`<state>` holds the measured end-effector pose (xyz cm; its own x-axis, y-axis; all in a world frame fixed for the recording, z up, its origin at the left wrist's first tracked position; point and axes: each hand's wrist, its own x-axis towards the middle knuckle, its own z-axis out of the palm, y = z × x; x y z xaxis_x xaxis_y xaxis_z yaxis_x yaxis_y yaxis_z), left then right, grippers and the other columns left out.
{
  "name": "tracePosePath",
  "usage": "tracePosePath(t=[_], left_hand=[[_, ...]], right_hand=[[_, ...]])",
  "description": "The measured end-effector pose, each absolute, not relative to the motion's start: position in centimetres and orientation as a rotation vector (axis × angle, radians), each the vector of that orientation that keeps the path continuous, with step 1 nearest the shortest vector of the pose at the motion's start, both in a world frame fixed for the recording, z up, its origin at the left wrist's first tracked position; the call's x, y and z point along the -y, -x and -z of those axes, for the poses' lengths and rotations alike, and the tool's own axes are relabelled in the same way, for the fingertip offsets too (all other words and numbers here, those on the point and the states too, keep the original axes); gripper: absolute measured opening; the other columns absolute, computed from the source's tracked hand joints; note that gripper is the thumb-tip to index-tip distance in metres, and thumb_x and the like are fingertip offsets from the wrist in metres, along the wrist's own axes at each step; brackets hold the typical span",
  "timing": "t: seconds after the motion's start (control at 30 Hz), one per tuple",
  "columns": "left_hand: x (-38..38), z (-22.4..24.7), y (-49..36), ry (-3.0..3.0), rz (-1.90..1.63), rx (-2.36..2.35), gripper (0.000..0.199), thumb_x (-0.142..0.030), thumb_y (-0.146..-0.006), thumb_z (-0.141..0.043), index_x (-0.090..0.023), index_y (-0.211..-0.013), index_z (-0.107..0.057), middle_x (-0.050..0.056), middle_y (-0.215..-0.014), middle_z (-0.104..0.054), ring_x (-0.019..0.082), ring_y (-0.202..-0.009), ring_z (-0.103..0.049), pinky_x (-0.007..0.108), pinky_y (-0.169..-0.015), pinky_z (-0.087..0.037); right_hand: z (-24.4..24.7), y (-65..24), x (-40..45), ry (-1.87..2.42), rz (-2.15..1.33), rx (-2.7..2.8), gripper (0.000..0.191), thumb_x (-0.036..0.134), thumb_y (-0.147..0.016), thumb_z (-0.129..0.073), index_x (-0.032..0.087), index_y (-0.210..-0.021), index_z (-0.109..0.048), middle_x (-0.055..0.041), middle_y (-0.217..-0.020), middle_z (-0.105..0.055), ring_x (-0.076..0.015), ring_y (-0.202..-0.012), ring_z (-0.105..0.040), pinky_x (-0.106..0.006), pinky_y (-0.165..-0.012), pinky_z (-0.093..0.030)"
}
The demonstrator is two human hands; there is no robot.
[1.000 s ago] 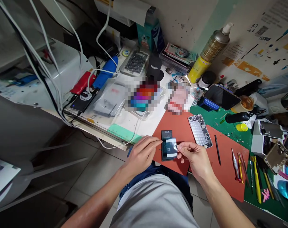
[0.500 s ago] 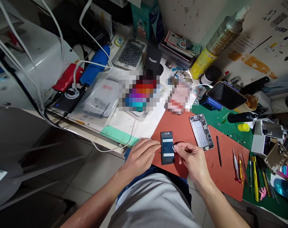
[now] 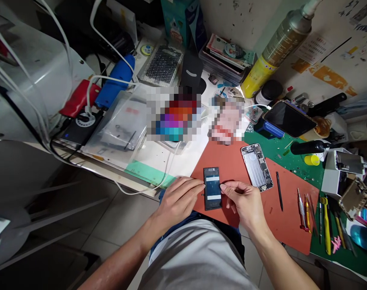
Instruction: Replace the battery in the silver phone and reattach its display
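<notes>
A black flat battery-like piece with two white strips lies on the orange mat, near its front edge. At its left edge is my left hand, fingers pressed together, the fingertips touching or almost touching it. My right hand is at its right edge with thumb and forefinger pinched; anything between them is too small to make out. An opened phone body lies just beyond my right hand, its inner parts showing. To the right of it rests a thin black stick tool.
Screwdrivers and a yellow tool lie at the right on the green mat. A phone leans behind. A white cable loops left of the orange mat, near plastic trays.
The view has shifted slightly. A small pale bit seen at my right fingertips before no longer shows. Both hands stay beside the black piece.
</notes>
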<state>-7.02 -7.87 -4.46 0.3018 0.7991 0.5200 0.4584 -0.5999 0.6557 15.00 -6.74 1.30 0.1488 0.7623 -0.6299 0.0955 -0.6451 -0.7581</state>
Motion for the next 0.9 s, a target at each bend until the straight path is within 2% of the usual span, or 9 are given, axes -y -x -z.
tracePosePath(t=[0.23, 0.47, 0.6, 0.7, 0.9], left_hand=[[7.7, 4.1, 7.1, -2.218, -1.152, -1.124, 0.048, -0.004, -0.098, -0.055, -0.026, -0.140, -0.065, 0.010, -0.125, -0.078, 0.024, -0.103, -0.072, 0.041, -0.084, -0.058], [7.5, 3.6, 7.3, -2.290, -1.064, -1.129, 0.053, -0.003, -0.097, -0.055, -0.026, -0.144, -0.062, 0.009, -0.131, -0.077, 0.024, -0.101, -0.069, 0.041, -0.084, -0.056], [7.6, 3.3, 7.5, -2.359, -0.936, -1.101, 0.058, -0.001, -0.095, -0.053, -0.023, -0.149, -0.058, 0.007, -0.141, -0.072, 0.024, -0.104, -0.063, 0.042, -0.088, -0.053], [7.7, 3.1, 7.6, -2.398, -0.829, -1.084, 0.061, -0.001, -0.095, -0.052, -0.021, -0.153, -0.055, 0.005, -0.149, -0.067, 0.025, -0.108, -0.060, 0.043, -0.092, -0.050], [7.7, 2.3, 7.5, -2.458, -0.680, -1.073, 0.067, -0.006, -0.096, -0.051, -0.024, -0.160, -0.047, 0.002, -0.155, -0.061, 0.027, -0.115, -0.059, 0.045, -0.100, -0.044]], right_hand=[[-1.7, -14.9, 6.4, 1.851, -1.565, 0.816, 0.044, 0.058, -0.069, -0.091, 0.016, -0.081, -0.081, -0.0048, -0.066, -0.072, -0.0103, -0.041, -0.051, -0.024, -0.039, -0.040], [-1.7, -14.8, 6.4, 1.848, -1.568, 0.824, 0.043, 0.057, -0.070, -0.090, 0.017, -0.078, -0.080, -0.0032, -0.060, -0.070, -0.0114, -0.042, -0.053, -0.025, -0.040, -0.042], [-1.6, -14.8, 6.4, 1.841, -1.577, 0.806, 0.042, 0.056, -0.069, -0.091, 0.017, -0.078, -0.080, -0.0040, -0.062, -0.071, -0.0115, -0.043, -0.054, -0.025, -0.041, -0.043], [-1.6, -14.8, 6.4, 1.835, -1.580, 0.808, 0.042, 0.056, -0.069, -0.091, 0.016, -0.078, -0.080, -0.0028, -0.056, -0.068, -0.0118, -0.042, -0.053, -0.025, -0.041, -0.042], [-1.5, -14.8, 6.4, 1.830, -1.587, 0.824, 0.043, 0.057, -0.072, -0.089, 0.016, -0.079, -0.079, -0.0024, -0.051, -0.065, -0.0118, -0.041, -0.051, -0.025, -0.042, -0.042]])
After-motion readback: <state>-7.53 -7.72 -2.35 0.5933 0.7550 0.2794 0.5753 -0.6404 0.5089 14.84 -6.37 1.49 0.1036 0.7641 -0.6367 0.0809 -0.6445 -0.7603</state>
